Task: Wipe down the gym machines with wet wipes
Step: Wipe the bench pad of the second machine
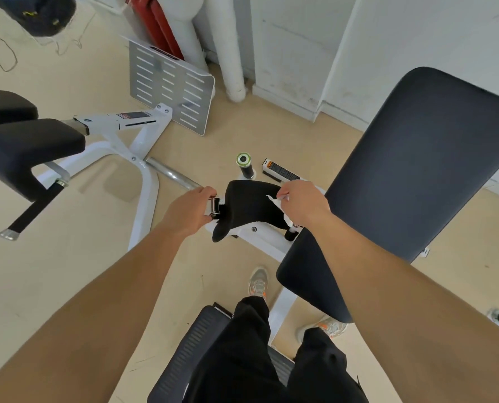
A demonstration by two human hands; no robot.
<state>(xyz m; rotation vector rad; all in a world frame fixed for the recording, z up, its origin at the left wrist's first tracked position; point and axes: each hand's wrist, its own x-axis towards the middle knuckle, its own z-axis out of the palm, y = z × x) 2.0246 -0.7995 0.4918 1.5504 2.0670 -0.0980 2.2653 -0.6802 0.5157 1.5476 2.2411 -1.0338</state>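
On the left, the left hand (194,210) is curled round a shiny knob (214,207) that sticks out of the left side of a small black pad (248,207). It looks like this hand is keeping the pad from turning. The small black pad sits between the two hands and runs longways from side to side, from one hand to the other. Just behind it stands a black handle with a green ring (243,160). On the right edge of the pad is the wet wipe (275,202), white and crumpled, touching the pad's top. The right hand (303,203) pinches the wipe with its fingertips, so this is the hand that does the cleaning. Most of the pad lies to the left of the wipe, toward the left hand. So I think the next rub has to go leftward, along the pad's long way, until it gets near the knob. To the right of the right hand is the big black back pad (422,158), close by, and no hand touches it.
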